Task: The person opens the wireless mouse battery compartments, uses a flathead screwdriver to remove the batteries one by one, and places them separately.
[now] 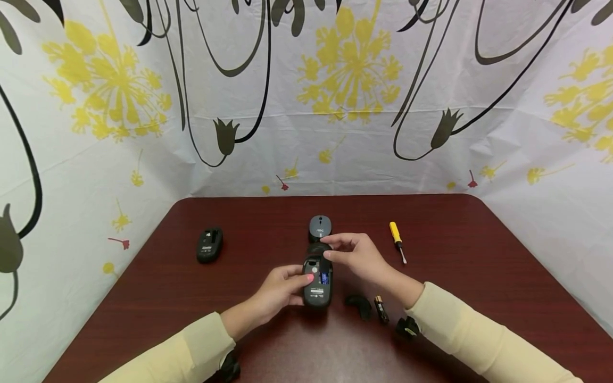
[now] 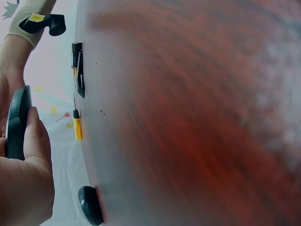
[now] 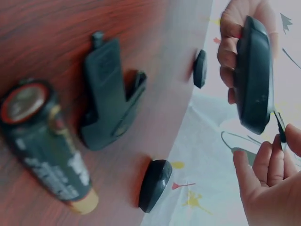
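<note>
My left hand [image 1: 284, 290] grips a dark computer mouse [image 1: 317, 292] belly-up, thumb on its underside. The mouse's battery bay lies uncovered, with a blue battery [image 1: 324, 278] inside. At the mouse's far end, my right hand [image 1: 356, 258] pinches a thin dark cover-like piece [image 3: 281, 129] between thumb and fingers. That piece [image 1: 318, 248] meets the end of the mouse in the head view. Nearest below the right hand, a curved black cover [image 3: 106, 94] lies on the table beside a loose black and copper AA battery [image 3: 49, 146].
A grey mouse [image 1: 320, 227] rests just beyond the hands. Another black mouse [image 1: 209, 244] lies belly-up at the left. A screwdriver [image 1: 396, 239] with a yellow handle is at the right on the dark red table [image 1: 258, 223]. Behind hangs a patterned white cloth [image 1: 287, 96].
</note>
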Demonstrator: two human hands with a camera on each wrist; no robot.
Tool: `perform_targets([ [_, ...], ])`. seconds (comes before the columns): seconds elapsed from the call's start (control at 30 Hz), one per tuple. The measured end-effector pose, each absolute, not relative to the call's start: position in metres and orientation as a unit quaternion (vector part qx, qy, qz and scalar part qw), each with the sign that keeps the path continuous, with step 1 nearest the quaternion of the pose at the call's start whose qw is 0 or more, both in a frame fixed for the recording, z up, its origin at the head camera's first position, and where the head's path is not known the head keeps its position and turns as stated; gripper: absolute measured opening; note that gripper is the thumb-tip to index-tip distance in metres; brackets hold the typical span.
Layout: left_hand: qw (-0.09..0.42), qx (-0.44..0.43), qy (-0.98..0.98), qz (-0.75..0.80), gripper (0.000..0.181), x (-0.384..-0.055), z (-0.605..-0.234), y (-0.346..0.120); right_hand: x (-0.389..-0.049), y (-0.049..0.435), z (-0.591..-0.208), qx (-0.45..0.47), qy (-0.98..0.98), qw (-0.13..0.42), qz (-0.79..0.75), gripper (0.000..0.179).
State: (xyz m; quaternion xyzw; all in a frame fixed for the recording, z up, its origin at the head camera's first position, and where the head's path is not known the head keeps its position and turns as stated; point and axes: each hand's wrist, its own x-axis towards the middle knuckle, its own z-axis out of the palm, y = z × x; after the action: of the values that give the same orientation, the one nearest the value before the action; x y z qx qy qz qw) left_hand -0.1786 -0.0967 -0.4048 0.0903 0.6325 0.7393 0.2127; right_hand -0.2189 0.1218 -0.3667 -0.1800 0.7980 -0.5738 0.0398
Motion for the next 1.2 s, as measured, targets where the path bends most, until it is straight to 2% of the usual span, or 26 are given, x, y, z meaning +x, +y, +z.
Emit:
perform_targets([
  [0.23,0.218,0.078,0.64,0.733,0.047,-0.177,-0.405,-0.098,-0.225,0.126,-0.357,-0.121,0.717,0.098,-0.679,0.037],
  [0.4,0.216,0.08,0.637,0.736,0.047,-0.176,-0.405,-0.1,-0.231,0.133,-0.353,-0.092,0.69,0.114,-0.709,0.039],
  [0.87,0.222,0.072,0.637,0.735,0.049,-0.175,-0.403,-0.104,-0.247,0.14,-0.376,-0.055,0.728,0.154,-0.665,0.037],
  [1.2,0.219,0.071,0.639,0.734,0.049,-0.175,-0.404,-0.107,-0.245,0.131,-0.392,-0.054,0.765,0.183,-0.614,0.035],
])
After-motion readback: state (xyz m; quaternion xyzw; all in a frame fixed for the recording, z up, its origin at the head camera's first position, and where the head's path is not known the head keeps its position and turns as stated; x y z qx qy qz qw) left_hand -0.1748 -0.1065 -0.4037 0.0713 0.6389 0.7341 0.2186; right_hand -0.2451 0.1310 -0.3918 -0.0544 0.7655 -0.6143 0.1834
